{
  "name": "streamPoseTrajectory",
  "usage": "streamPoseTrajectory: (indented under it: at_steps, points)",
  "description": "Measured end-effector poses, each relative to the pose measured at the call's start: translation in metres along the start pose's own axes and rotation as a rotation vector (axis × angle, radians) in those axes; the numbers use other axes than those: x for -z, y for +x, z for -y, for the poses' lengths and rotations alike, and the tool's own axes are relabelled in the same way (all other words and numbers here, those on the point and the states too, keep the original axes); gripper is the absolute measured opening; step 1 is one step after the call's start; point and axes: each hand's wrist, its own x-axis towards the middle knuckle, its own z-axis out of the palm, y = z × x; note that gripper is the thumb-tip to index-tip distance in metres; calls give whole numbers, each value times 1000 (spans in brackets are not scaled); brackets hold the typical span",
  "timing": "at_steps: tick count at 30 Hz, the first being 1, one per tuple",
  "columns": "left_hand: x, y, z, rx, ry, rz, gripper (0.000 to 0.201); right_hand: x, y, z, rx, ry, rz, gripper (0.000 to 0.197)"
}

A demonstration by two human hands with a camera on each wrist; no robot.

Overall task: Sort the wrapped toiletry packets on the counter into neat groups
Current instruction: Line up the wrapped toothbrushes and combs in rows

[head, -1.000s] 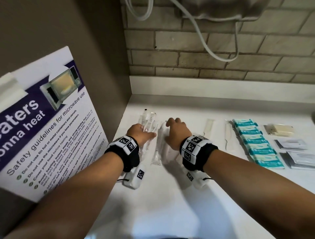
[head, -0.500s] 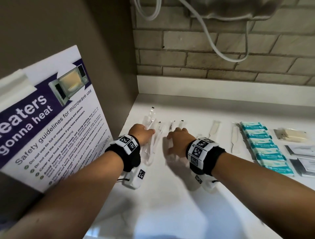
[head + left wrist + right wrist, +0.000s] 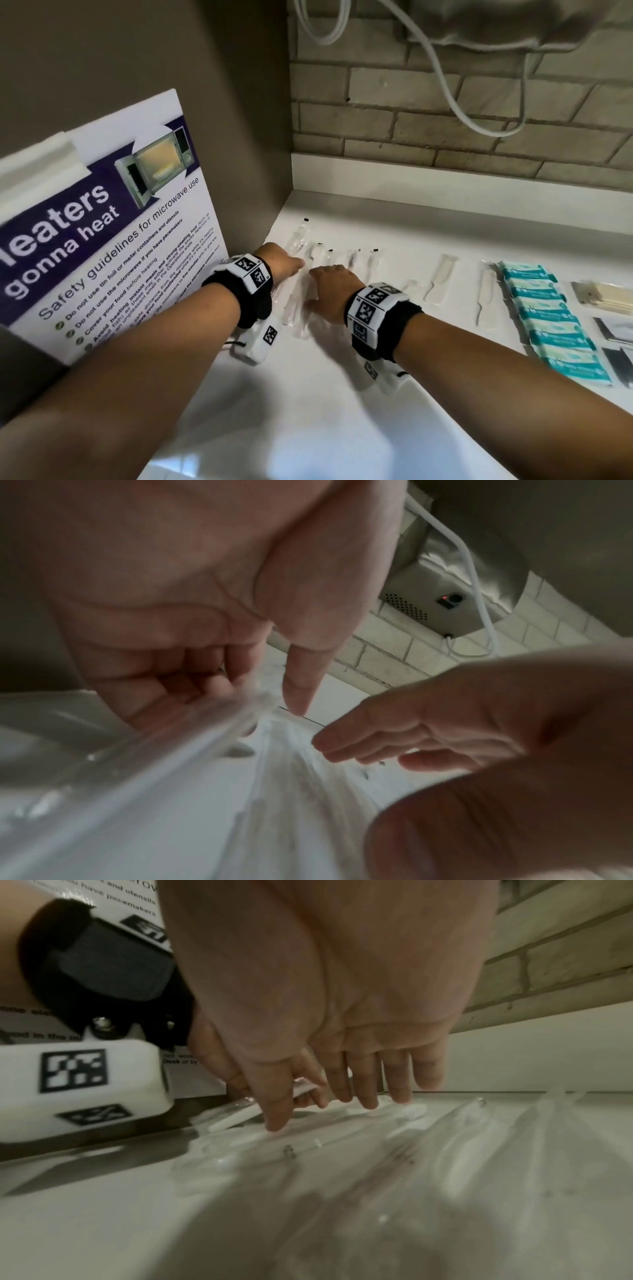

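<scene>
So the white counter (image 3: 308, 394) has the clear packets (image 3: 359, 262) fanned out in the back-left corner, well apart from the teal packets (image 3: 548, 318). They look feather-light with slick, crinkly film, so I'd pinch an end rather than shove. Right hand (image 3: 330, 291) lies flat, fingertips pressing them; left hand (image 3: 279, 262) curls round one's edge. How many overlap under the palms, can't tell.

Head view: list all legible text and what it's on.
"eaters gonna heat": microwave safety poster, headline, cut off at left
"Safety guidelines for microwave use": same poster
"Do not use tin foil or metal containers and utensils": first bullet
"Do not use the microwave if you have pacemakers": second bullet
"Cover your food before heating": third bullet
Lower bullets: too small to read
Teal packets: print too blurred
</scene>
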Motion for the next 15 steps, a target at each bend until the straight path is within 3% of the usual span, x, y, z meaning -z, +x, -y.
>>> streamPoseTrajectory:
  at_steps: [6,11,15]
  points:
    - [5,6,1,-21,169,-5,32,-5,10,3,46,-70,43,50]
    - [1,6,4,-63,285,-75,35,-3,17,5,57,-53,-51,49]
    - [1,5,6,-103,370,-74,23,-10,20,11,66,-98,-22,56]
